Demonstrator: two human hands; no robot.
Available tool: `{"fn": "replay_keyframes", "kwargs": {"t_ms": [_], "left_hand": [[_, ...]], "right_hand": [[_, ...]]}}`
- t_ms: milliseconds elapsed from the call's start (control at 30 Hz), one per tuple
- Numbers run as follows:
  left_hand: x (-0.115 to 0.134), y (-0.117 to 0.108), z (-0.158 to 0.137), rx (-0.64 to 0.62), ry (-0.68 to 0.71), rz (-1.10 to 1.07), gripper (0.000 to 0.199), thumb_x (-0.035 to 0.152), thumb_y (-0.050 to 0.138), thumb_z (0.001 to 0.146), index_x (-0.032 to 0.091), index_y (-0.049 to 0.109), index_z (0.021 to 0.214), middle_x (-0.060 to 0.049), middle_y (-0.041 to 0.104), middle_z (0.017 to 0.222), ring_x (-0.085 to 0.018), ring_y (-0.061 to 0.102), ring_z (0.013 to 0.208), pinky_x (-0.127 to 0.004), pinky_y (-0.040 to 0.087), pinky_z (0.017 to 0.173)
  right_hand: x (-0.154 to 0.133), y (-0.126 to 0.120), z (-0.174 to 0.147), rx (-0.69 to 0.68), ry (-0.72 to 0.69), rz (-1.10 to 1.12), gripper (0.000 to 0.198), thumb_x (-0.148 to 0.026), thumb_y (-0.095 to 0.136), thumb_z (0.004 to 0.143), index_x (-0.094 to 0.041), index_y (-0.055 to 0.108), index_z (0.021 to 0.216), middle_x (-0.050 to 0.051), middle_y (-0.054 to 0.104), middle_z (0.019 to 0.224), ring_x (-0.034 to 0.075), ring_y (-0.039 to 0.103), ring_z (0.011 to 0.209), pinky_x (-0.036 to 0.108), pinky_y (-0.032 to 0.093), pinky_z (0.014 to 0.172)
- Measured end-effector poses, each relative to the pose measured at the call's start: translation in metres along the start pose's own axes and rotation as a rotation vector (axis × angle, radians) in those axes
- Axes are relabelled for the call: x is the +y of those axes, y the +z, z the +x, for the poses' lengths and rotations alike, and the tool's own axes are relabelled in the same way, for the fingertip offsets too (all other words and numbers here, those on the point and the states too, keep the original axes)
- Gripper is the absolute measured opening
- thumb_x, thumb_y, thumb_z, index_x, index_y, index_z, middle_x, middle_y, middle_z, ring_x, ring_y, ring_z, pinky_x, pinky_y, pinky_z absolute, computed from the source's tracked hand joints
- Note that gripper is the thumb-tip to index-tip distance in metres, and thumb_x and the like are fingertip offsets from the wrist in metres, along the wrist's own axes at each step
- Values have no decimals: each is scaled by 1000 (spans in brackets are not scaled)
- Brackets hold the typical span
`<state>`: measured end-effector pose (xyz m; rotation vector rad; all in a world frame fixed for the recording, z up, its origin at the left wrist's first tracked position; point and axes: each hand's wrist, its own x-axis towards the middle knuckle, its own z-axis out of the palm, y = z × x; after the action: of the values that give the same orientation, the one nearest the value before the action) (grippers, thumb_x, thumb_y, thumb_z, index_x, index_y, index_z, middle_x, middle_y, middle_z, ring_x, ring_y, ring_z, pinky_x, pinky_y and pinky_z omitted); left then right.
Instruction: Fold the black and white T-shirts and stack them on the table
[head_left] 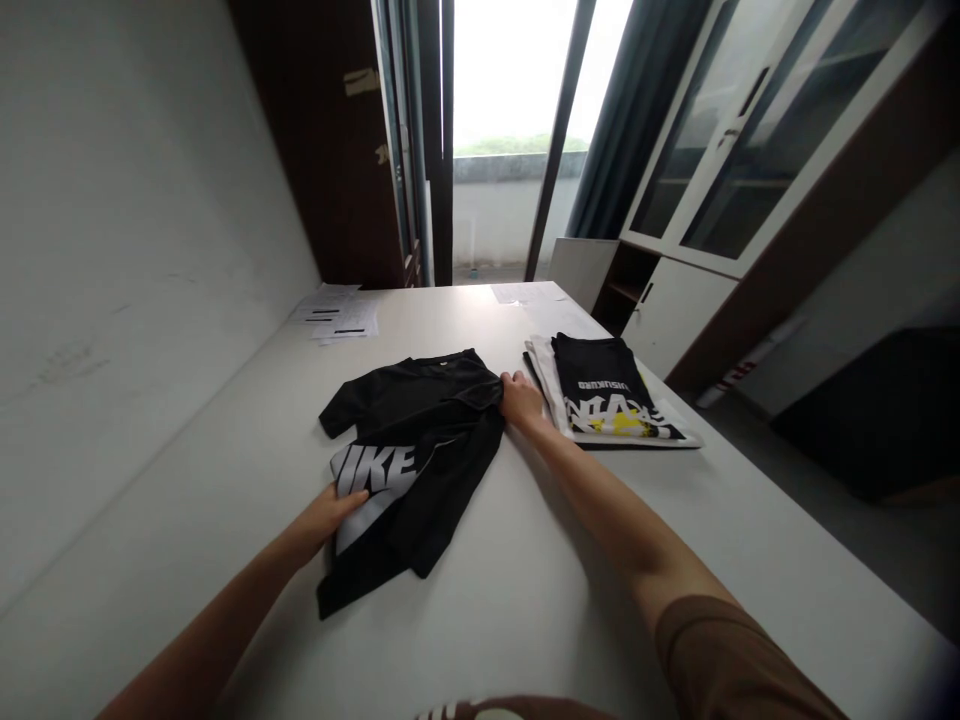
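A black T-shirt [409,400] with large white lettering lies on the white table, its right side folded over toward the middle. My right hand [521,398] is closed on the shirt's right edge near the shoulder, fingertips partly hidden by the hand itself. At the shirt's left side, my left hand [336,515] grips the cloth beside the white print, thumb on top and the other fingers hidden underneath. Just right of my right hand lies a stack of folded shirts [600,365], a black one with white and yellow print on top.
Printed papers [345,315] lie at the table's far left corner, and more sheets [529,293] at the far right. A wall borders the left side. A white cabinet [686,300] with glass doors stands beyond the right edge. Behind the table is a bright glass door [517,100].
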<state>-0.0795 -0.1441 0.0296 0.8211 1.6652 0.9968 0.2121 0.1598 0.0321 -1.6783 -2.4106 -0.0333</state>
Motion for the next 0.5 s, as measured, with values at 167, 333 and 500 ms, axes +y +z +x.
{"fn": "replay_keyframes", "kwargs": {"t_ms": [167, 333, 500], "left_hand": [[-4, -62, 5, -5, -103, 342, 50, 54, 80, 70, 21, 71, 106, -12, 76, 112, -35, 71, 109, -42, 56, 93], [11, -94, -4, 452, 147, 1079, 32, 41, 58, 88, 23, 65, 113, -14, 71, 118, -37, 62, 116, -48, 48, 102], [22, -7, -28, 311, 544, 1241, 34, 44, 48, 97, 26, 64, 122, -14, 64, 122, -34, 58, 115, -46, 43, 102]], "right_hand": [[-13, 4, 11, 9, -220, 72, 35, -18, 46, 95, -19, 65, 125, 18, 61, 126, 30, 55, 115, 36, 41, 92], [-15, 21, 38, -115, 93, 584, 35, -21, 37, 97, -18, 71, 106, 10, 73, 103, 23, 65, 94, 28, 47, 80], [-8, 31, 41, 146, 269, 777, 42, -29, 28, 98, -18, 66, 112, 10, 74, 103, 23, 65, 93, 28, 50, 78]]}}
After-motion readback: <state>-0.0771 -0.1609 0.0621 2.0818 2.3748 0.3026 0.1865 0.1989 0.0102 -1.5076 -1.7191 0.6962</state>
